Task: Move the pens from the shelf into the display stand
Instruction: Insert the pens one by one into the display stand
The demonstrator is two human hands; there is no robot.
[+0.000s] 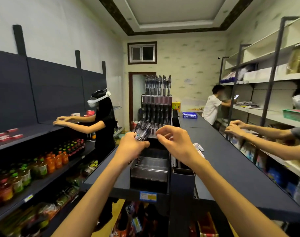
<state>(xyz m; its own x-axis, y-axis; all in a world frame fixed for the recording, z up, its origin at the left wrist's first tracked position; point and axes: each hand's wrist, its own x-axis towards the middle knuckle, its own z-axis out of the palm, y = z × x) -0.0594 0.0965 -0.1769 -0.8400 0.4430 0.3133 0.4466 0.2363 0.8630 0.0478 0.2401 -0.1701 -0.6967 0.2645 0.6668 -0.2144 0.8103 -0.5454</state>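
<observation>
My left hand (131, 147) grips a bundle of clear-barrelled pens (143, 130) that fans up and to the right. My right hand (174, 140) hovers beside the bundle with fingers curled in a pinch; whether it holds a pen I cannot tell. Below both hands sits a black display stand (150, 168) with rows of holes in its stepped tiers. Behind it rises a taller tiered stand (157, 106) filled with upright pens. Both stands rest on the dark blue shelf top (231, 159).
A person wearing a headset (101, 115) works at the left shelf. Another person's hands (235, 129) reach in from the right, and a third person (212, 105) stands at the far right shelves. Drink bottles (51, 163) line the lower left shelf. A blue box (189, 115) lies farther back.
</observation>
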